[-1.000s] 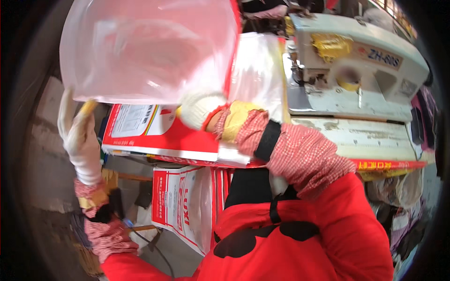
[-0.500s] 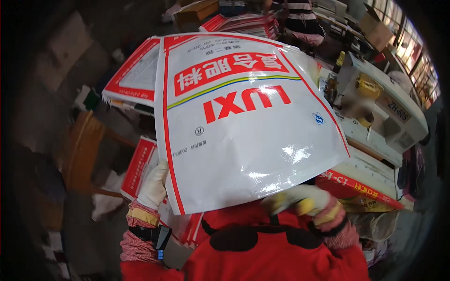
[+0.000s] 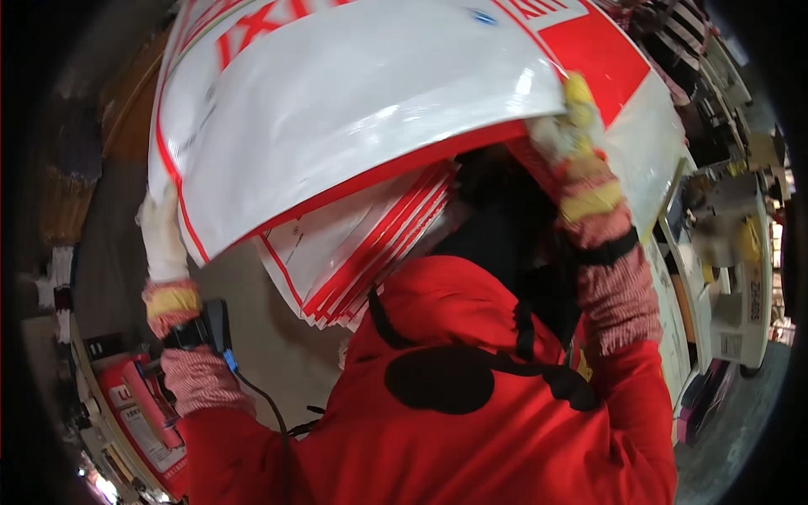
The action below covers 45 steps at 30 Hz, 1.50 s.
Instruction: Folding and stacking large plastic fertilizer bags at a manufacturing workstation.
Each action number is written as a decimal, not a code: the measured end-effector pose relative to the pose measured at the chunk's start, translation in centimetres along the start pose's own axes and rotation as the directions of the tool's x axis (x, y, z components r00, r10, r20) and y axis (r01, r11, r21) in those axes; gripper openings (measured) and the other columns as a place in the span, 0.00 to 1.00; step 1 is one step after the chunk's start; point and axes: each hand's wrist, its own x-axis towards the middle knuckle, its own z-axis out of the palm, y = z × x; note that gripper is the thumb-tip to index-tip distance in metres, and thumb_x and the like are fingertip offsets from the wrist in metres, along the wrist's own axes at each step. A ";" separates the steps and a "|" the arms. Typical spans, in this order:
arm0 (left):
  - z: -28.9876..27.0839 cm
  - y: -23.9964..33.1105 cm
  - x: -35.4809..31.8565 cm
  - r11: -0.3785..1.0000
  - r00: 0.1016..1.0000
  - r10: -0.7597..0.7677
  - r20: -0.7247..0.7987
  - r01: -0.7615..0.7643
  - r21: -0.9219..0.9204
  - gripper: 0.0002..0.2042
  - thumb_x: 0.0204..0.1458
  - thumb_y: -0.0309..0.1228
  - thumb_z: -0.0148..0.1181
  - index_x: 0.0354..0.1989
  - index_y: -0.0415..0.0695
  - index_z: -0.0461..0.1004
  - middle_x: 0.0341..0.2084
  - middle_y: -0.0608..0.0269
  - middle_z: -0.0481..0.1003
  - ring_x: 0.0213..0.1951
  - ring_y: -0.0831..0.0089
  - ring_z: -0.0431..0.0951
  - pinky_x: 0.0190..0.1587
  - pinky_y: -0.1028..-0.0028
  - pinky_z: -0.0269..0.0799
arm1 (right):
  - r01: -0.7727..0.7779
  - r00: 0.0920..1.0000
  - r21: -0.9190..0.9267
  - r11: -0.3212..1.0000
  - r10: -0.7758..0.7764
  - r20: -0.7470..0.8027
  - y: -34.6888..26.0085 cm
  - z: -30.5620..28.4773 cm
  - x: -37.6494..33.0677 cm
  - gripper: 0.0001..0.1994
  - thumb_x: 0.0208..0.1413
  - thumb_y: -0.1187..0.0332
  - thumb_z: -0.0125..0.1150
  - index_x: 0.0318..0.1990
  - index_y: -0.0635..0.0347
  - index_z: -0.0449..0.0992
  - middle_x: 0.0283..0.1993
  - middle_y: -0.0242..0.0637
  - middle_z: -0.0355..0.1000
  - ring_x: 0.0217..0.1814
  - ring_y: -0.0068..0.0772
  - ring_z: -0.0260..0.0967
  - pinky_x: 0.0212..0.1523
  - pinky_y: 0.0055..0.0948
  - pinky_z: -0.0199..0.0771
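A person in a red jacket holds a large white sack (image 3: 353, 109) with red borders up in front of them, seen from a head camera looking down. The left hand (image 3: 162, 231), in a white glove, is closed around the sack's left edge; the right hand (image 3: 572, 126), in a worn yellow-and-white glove, pinches the near edge on the right. The sack is raised over a stack of similar sacks (image 3: 362, 252) fanned just beneath it. It looks empty and light — a glossy, thin sheet that bows between the two grips, so it seems floppy and probably slippery. Holding it at two opposite edges, as here, appears to be the steadiest way. A sewing machine (image 3: 732, 278) stands at the right.
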 end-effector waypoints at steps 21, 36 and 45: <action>0.1 -28.6 -14.7 -0.010 0.639 -0.698 0.324 -0.461 0.887 0.08 0.46 0.32 0.49 0.28 0.49 0.76 0.24 0.62 0.76 0.30 0.67 0.78 0.31 0.67 0.72 | 0.032 0.983 -0.994 0.103 -0.185 0.013 20.7 0.1 5.2 0.10 0.51 0.66 0.47 0.32 0.59 0.73 0.20 0.43 0.69 0.24 0.47 0.69 0.26 0.40 0.69; 10.4 -17.2 -1.2 0.557 0.984 -0.109 -0.143 0.179 0.811 0.26 0.42 0.35 0.59 0.49 0.35 0.63 0.56 0.47 0.56 0.58 0.52 0.55 0.57 0.66 0.54 | -0.047 0.942 -0.964 0.261 0.333 0.044 11.0 -1.3 -4.9 0.07 0.48 0.68 0.55 0.34 0.58 0.72 0.37 0.39 0.69 0.39 0.32 0.67 0.42 0.30 0.68; 40.0 13.6 -6.0 0.384 0.303 0.712 0.633 -0.923 0.010 0.22 0.36 0.35 0.64 0.41 0.40 0.70 0.52 0.50 0.61 0.53 0.55 0.61 0.54 0.62 0.56 | -0.266 0.827 -0.810 0.523 0.555 0.087 -1.5 5.2 -16.0 0.13 0.46 0.58 0.55 0.32 0.58 0.74 0.30 0.35 0.73 0.33 0.30 0.69 0.33 0.29 0.68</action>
